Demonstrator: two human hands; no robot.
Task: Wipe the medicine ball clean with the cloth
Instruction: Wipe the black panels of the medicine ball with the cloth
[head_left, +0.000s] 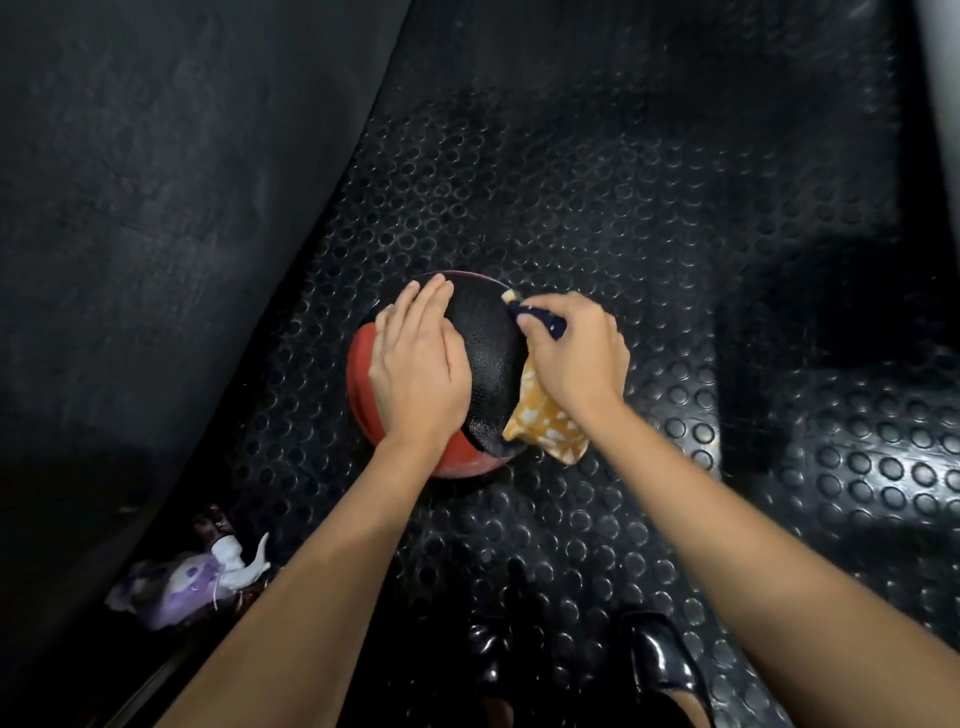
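the medicine ball (488, 358), black pebbled panels with red ones, sits on the studded rubber floor (597, 208) right in front of the person, between the two forearms. the left hand (415, 364) lies flat over the top and left of the ball, fingers straight and close together, palm down; it looks to be steadying the ball rather than holding it.

the right hand (576, 353) is on the ball's right flank. its grip is curled around a bunched cloth (545, 421), mustard yellow with a white print and a dark blue edge that pokes out past the thumb side. the loose part of the cloth hangs below the wrist, lying against the lower right of the ball and reaching towards the floor.

the relation that matters: the ball lies to the left of the cloth-holding grip, touching it, with the exposed black panel between the two hands. so the wiping hand is the right one, and the bare surface nearest it runs from the far rim down towards the person. my guess is the next stroke goes along that curve, or the left hand rolls the ball to bring the covered red side round.

a purple and white bundle (192, 582) lies by the left elbow, against a dark mat (156, 182), well apart from the ball.
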